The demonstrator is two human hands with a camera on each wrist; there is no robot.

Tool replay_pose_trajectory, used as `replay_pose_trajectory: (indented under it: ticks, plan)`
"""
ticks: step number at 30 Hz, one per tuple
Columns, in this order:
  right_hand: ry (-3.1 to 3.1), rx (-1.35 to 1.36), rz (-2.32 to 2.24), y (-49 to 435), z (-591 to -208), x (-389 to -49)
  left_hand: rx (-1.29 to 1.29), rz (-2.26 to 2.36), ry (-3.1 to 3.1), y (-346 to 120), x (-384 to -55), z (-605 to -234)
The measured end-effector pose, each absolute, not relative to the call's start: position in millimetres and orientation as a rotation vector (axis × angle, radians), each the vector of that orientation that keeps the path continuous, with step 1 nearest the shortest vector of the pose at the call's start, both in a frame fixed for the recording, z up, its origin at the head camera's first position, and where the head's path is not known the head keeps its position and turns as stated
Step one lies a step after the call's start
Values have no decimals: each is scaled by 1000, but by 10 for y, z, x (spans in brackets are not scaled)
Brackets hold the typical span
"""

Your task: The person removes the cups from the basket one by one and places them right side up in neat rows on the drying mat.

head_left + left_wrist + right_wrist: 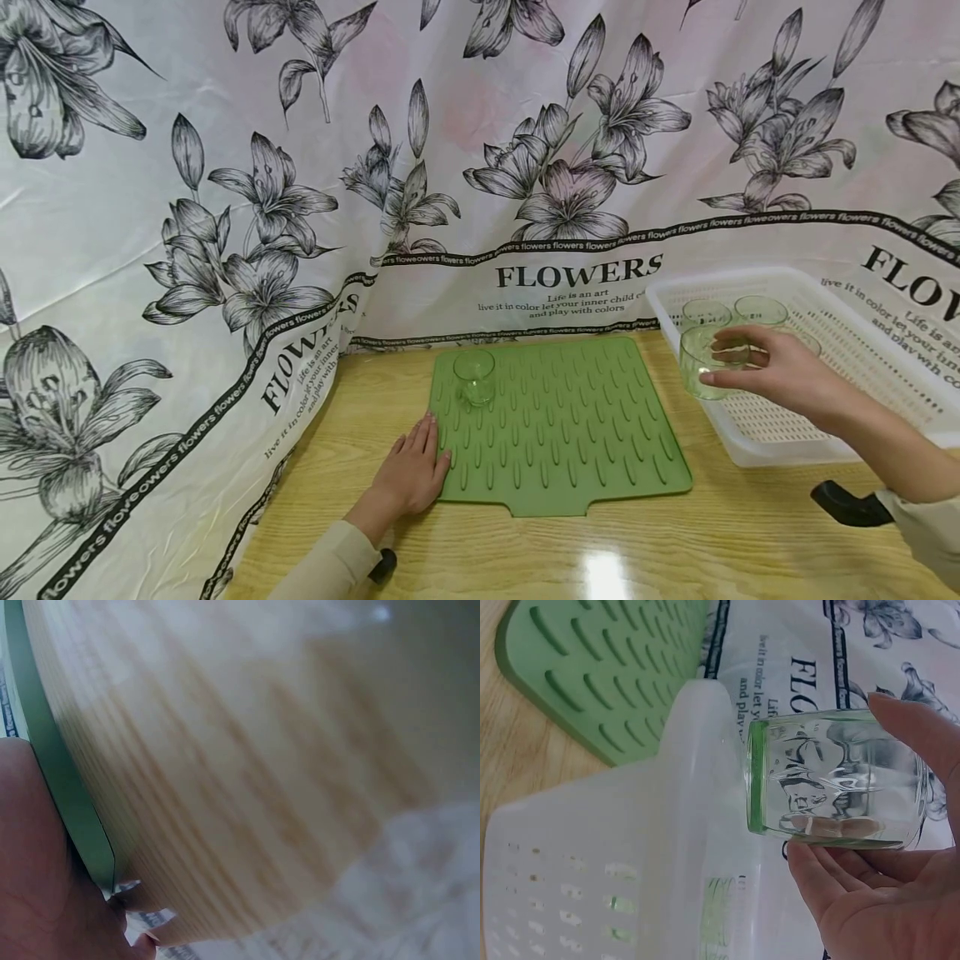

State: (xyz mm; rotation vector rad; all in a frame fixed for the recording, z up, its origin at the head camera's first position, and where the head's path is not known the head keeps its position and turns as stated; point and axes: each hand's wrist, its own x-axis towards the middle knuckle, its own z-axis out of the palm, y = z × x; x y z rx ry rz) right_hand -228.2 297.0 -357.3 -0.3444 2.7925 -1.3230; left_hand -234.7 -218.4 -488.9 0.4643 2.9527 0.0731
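My right hand (787, 375) grips a clear drinking glass (699, 371) with a greenish base, thumb on one side and fingers on the other. In the head view that glass overlaps the left rim of a white plastic basket (757, 454). The right wrist view shows the held glass (840, 780) beyond the basket rim. My left hand (408, 471) rests at the left edge of a green ridged drying mat (562, 450), its fingers lying along that edge. Another clear glass (475, 383) stands on the mat's back left part.
Several more glasses sit inside the basket, among them one glass (761, 310) near its back. A floral cloth (570, 183) hangs behind and along the left side. The mat and basket stand on a wood-grain table (480, 550).
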Motion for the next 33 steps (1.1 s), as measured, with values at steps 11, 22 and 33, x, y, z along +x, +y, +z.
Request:
replay_pose_trajectory:
  ticks: [11,22,33]
  plan:
    - [2742,-363,-1365,2831,-3569,-2257,457,60,2958,-2185,-2359,-4900]
    - [2734,-399,-1363,2652,-3527,-2294,463,53,2942,-2202,-2364,-4898]
    - [2699,-448,-1417,2422,-3503,-2319,477,56,2950,-2214,-2369,-4896]
